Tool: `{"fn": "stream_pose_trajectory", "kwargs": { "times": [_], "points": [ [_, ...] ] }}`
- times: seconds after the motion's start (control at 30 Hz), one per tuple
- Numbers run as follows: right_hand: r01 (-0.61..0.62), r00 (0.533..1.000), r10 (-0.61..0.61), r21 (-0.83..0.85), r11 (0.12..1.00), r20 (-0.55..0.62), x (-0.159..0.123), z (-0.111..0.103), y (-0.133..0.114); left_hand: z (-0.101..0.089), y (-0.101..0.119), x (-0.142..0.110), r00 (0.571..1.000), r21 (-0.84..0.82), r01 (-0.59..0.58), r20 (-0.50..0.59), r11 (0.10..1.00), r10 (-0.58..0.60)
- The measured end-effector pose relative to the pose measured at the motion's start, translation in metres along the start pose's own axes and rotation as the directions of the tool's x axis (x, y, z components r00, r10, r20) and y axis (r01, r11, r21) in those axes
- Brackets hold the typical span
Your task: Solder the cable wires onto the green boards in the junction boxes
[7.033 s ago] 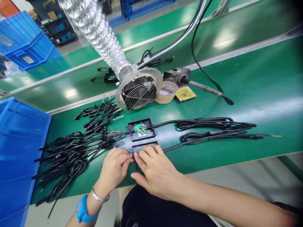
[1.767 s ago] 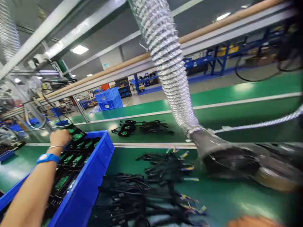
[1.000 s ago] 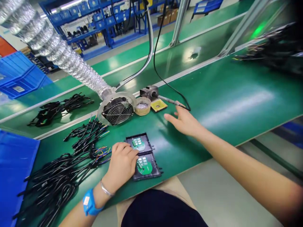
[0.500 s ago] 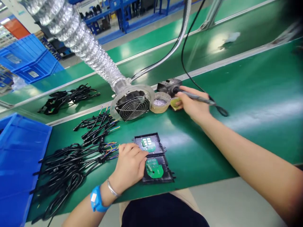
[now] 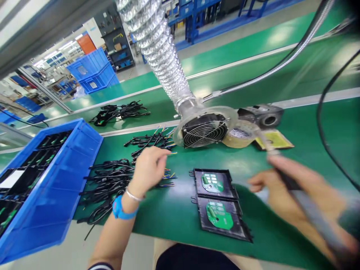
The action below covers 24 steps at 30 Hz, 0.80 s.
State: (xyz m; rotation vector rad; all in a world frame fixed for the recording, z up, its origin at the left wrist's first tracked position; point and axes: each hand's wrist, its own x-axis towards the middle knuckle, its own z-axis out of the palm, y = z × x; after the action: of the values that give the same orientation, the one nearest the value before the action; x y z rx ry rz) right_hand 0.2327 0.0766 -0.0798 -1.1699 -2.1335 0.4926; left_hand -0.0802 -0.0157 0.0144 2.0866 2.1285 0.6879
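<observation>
My right hand, blurred by motion, is wrapped round a soldering iron. The iron's metal end points away from me, in front of the yellow sponge and apart from its holder. My left hand is over the black cables, with thumb and forefinger apart beside the coloured wire ends; its other fingers are partly hidden. Between the hands, two black plastic cases lie side by side, the far case and the near case, each with a green circuit board in it.
A fume extractor fan hangs from a silver duct behind the cases. Beside it stands a round tub of shiny bits. At left, a blue bin holds more cases. Finished-looking cables lie beyond the bench's rail.
Two wired cases are gone from the bench front, and two cases without cables lie there. My right hand has drawn the soldering iron from its holder. My left hand has left the cases for the cables.
</observation>
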Motion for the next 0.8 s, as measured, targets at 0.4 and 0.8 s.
{"fn": "stream_pose_trajectory", "kwargs": {
  "times": [0.4,0.8],
  "points": [
    [0.472,0.868,-0.496,0.283,0.835,0.018,-0.003,0.023,-0.055,-0.016,-0.011,0.015,0.997,-0.097,-0.008,-0.074,0.995,0.001],
    [0.084,0.98,0.077,0.727,0.681,-0.185,0.007,0.012,-0.105,0.053,0.062,-0.018,0.832,-0.764,0.488,0.553,0.423,0.038]
  ]
}}
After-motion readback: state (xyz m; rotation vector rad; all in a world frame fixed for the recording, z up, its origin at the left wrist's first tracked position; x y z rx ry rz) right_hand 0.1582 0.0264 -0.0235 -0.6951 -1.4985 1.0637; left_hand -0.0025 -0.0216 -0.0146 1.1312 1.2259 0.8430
